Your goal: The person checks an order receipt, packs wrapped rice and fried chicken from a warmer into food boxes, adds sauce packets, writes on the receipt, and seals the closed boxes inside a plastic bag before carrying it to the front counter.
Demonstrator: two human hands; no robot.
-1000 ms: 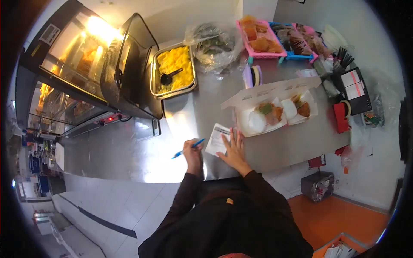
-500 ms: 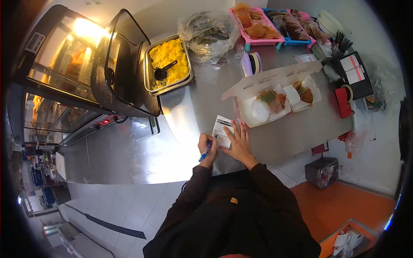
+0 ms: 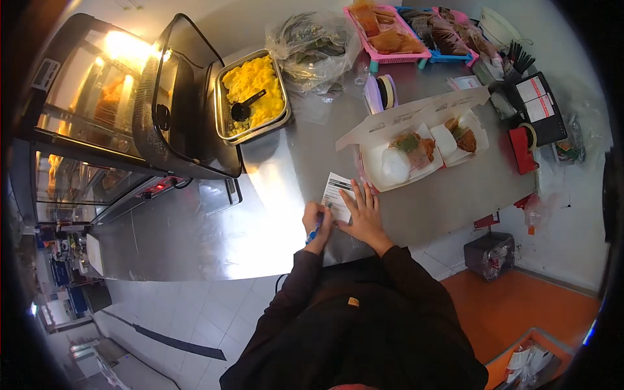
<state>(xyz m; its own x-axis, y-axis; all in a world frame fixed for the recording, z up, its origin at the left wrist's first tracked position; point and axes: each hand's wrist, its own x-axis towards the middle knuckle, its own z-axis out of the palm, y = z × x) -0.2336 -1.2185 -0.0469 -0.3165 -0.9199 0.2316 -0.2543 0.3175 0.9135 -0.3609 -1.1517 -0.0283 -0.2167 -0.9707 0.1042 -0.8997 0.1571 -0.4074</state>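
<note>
A small white printed slip lies on the steel counter near its front edge. My left hand is closed around a blue pen, its tip at the slip's lower left part and hidden by my fingers. My right hand rests flat with fingers spread, pressing on the slip's right side. Just beyond it stands an open white takeaway box with a white domed lump, browned fried pieces and green garnish inside.
A metal tray of yellow food with a black spoon stands beside the lit glass warmer. Farther back are a clear plastic bag, a pink basket, tape rolls and a red tape dispenser.
My left hand with the pen has shifted slightly on the slip, and the pen is more covered by my fingers. My right hand stays flat on the paper. The view has moved slightly.
</note>
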